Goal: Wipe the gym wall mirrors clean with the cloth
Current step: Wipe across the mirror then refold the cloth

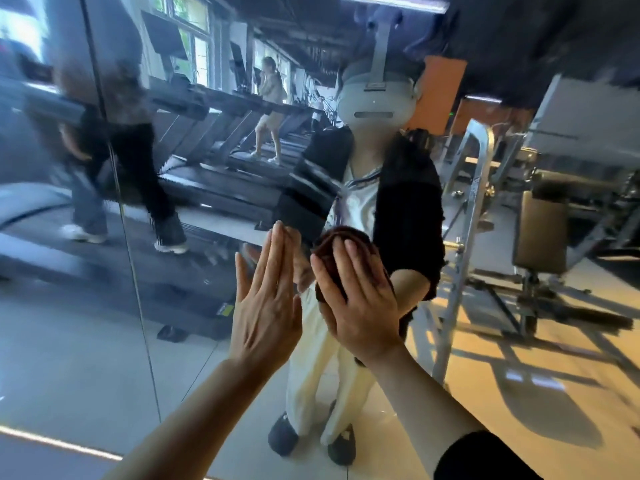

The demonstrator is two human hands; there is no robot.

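In front of me is a big wall mirror (194, 341), made of two panels with one thin vertical seam (117, 188) between them on the left. In the glass I see the gym: a row of treadmills (221, 140) near bright windows, one bench machine (540, 237) on the right, one metal ladder (474, 209), and a pale shiny floor (519, 393). I count two hands and one cloth. My left hand (266, 299) lies flat on the mirror with straight fingers, holding nothing. My right hand (360, 299), just beside it, presses the brown cloth (341, 244) against the glass with spread, flat fingers. Three other people show in the reflection, two blurred at left and one on a treadmill.
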